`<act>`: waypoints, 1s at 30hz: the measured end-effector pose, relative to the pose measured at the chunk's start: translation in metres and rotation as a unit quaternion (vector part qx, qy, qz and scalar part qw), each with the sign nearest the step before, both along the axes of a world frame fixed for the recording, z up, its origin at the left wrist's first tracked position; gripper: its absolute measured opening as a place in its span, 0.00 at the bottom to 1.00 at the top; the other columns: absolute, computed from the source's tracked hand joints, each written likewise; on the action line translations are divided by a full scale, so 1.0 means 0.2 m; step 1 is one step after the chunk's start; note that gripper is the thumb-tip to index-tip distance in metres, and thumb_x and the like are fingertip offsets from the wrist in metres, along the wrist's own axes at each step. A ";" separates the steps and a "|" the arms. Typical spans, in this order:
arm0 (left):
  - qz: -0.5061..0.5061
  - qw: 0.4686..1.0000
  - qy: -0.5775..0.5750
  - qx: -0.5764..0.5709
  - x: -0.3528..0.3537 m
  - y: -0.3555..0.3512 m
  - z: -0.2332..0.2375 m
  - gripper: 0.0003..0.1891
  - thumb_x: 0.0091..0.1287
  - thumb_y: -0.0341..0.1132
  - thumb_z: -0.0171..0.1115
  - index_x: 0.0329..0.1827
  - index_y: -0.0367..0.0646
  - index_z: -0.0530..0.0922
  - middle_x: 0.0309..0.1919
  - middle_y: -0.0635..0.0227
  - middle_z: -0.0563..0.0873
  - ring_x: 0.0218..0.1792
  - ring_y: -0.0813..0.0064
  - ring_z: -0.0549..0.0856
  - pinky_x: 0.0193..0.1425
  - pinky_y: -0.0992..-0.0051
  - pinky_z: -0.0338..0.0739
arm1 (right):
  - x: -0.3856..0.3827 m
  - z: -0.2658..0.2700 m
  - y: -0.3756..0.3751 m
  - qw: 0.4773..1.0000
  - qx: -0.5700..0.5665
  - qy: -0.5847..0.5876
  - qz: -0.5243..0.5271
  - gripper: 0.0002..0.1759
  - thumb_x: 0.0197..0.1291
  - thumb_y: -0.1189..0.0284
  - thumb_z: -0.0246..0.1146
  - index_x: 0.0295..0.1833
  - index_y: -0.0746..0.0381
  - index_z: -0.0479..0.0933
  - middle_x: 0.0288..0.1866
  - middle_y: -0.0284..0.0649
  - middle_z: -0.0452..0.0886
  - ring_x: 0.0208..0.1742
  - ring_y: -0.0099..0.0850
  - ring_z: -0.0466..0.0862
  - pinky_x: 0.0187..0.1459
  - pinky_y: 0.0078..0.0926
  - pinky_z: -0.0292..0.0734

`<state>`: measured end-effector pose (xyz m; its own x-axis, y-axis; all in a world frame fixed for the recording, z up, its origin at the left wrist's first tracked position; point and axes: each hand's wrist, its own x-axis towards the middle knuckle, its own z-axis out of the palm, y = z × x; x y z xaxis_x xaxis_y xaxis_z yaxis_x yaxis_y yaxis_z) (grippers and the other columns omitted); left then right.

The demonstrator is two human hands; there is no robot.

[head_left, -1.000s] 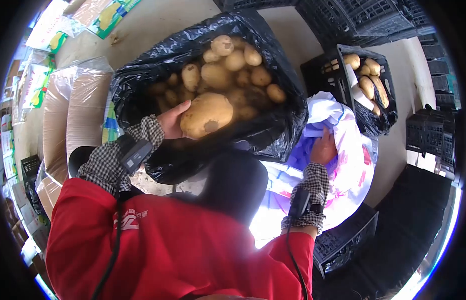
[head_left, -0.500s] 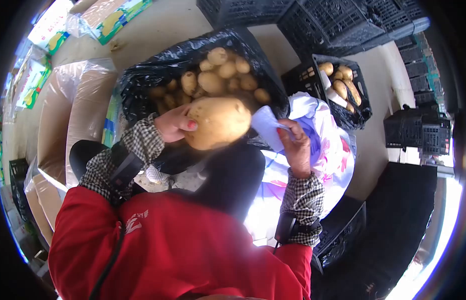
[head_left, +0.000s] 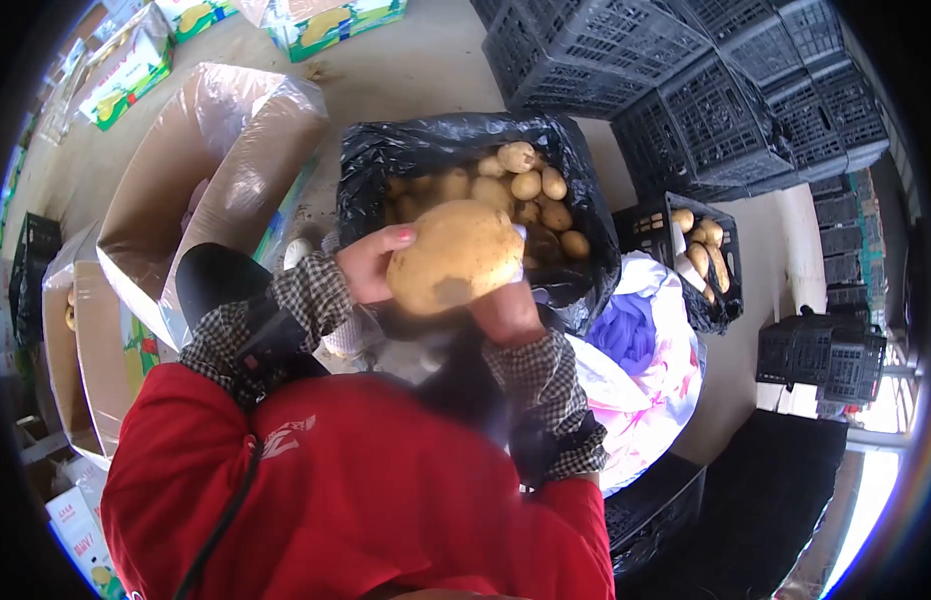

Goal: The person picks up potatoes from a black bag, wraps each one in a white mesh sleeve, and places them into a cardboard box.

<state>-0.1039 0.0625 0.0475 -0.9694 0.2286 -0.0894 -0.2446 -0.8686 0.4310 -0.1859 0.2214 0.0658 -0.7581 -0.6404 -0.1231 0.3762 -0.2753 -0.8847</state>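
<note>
A very large potato (head_left: 454,255) is gripped at its left end by my left hand (head_left: 374,262), thumb on top. My right hand (head_left: 510,312) is against its lower right side, most of its fingers hidden behind the potato. A sliver of pale purple sheet (head_left: 522,232) shows at the potato's right edge, by that hand. Beyond both hands stands a crate lined with black plastic (head_left: 426,133), holding many smaller potatoes (head_left: 526,186). To the right, a white and pink bag (head_left: 676,345) lies open with purple sheets (head_left: 623,332) inside.
Open cardboard boxes with clear plastic liners (head_left: 248,185) stand at the left. A smaller black crate of potatoes (head_left: 708,245) sits right of the lined crate. Stacked black crates (head_left: 676,90) rise behind it. Printed potato cartons (head_left: 336,28) are at the back left.
My right hand has moved left from above the bag to the potato, carrying the pale purple sheet, now mostly hidden. My left hand still holds the potato. The camera view has shifted.
</note>
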 end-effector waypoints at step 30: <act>-0.078 0.355 -0.412 -0.835 0.18 -0.77 -1.44 0.17 0.61 0.40 0.48 0.46 0.36 0.72 0.43 0.53 0.76 0.43 0.62 0.77 0.46 0.69 0.72 | -0.56 -0.90 1.36 0.670 0.671 0.318 -0.009 0.12 0.54 0.74 0.54 0.45 0.65 0.72 0.43 0.50 0.77 0.44 0.41 0.78 0.42 0.35 0.73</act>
